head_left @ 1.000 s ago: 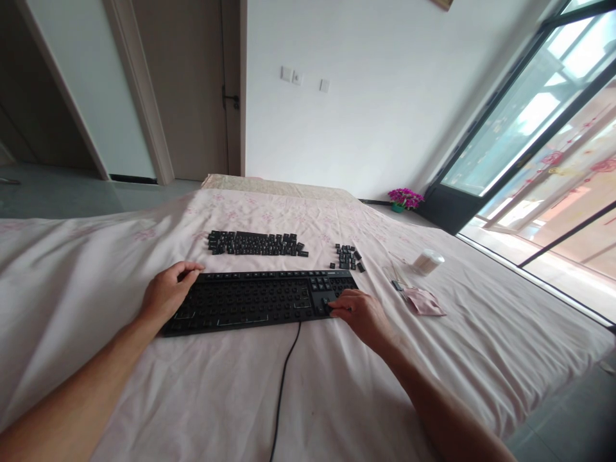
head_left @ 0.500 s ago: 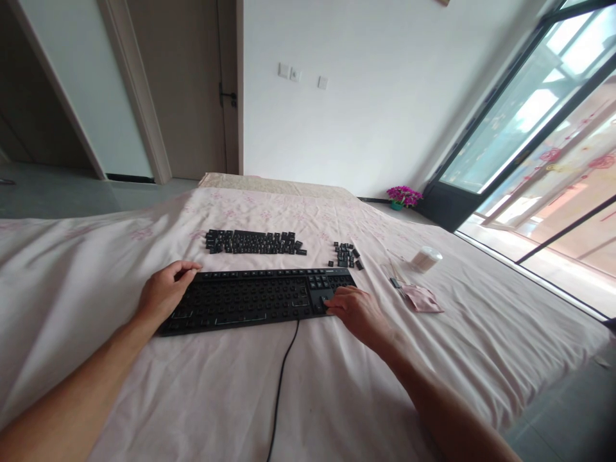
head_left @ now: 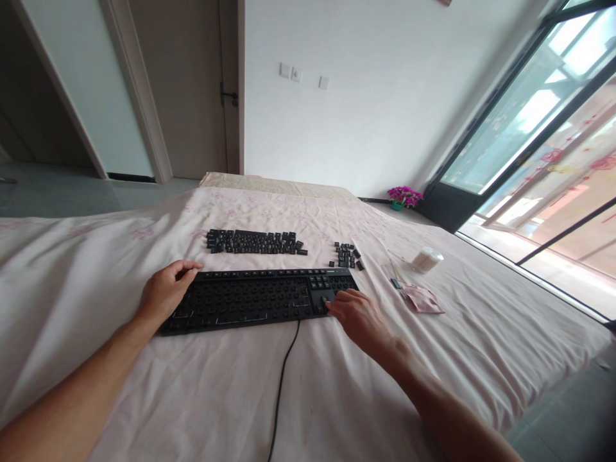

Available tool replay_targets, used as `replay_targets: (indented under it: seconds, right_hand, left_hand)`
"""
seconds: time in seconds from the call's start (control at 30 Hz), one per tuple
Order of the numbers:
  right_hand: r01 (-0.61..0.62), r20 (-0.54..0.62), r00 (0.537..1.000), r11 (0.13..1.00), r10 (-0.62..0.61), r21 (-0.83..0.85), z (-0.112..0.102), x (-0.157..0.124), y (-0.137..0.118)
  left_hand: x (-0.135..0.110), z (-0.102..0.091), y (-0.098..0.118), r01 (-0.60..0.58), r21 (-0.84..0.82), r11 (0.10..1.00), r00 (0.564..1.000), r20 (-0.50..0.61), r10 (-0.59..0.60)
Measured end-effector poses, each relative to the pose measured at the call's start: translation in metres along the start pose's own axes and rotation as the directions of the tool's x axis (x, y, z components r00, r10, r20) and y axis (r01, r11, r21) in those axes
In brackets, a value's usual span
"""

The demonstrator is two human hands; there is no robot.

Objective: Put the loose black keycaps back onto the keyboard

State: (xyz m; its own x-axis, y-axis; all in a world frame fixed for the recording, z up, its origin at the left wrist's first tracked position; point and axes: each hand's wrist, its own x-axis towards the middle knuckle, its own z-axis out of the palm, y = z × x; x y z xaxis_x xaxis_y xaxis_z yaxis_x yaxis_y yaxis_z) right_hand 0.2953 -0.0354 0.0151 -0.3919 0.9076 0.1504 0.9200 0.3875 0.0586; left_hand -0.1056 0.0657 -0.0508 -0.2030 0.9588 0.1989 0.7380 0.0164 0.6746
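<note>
A black keyboard (head_left: 250, 296) lies on the pink sheet, most of its main block and number pad bared of keycaps. The top row and the small cluster above the arrow keys still carry caps. At the keyboard's left end is my left hand (head_left: 167, 289), closed around the edge with fingertips at the upper left corner. My right hand (head_left: 359, 313) is closed over the lower right part, its fingers curled across the number pad and its thumb beside the arrow keys. Whether a single cap is between those fingers is hidden. Loose keycaps (head_left: 255, 242) lie in rows behind the keyboard.
A smaller group of keycaps (head_left: 346, 254) lies behind the number pad. To the right are a white round container (head_left: 427, 259) and a folded pink cloth (head_left: 423, 299) beside thin tools. The keyboard's cable (head_left: 283, 378) runs toward me over the sheet (head_left: 216, 398).
Both hands keep nearly the same places on the keyboard. My right hand's fingertips have shifted very slightly to the right by the arrow keys; the whole view has drifted a little.
</note>
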Motion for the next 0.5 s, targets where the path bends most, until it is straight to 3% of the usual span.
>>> replay_targets:
  seconds: [0.23, 0.5]
  right_hand:
    - [-0.015, -0.027, 1.0, 1.0, 0.016, 0.023, 0.003, -0.005, -0.003]
    - [-0.114, -0.083, 0.986, 0.952, 0.143, 0.285, 0.009, -0.003, 0.008]
  left_hand:
    - [0.0, 0.0, 0.001, 0.009, -0.004, 1.0, 1.0, -0.004, -0.009]
    - [0.001, 0.001, -0.001, -0.002, -0.007, 1.0, 1.0, 0.0, 0.002]
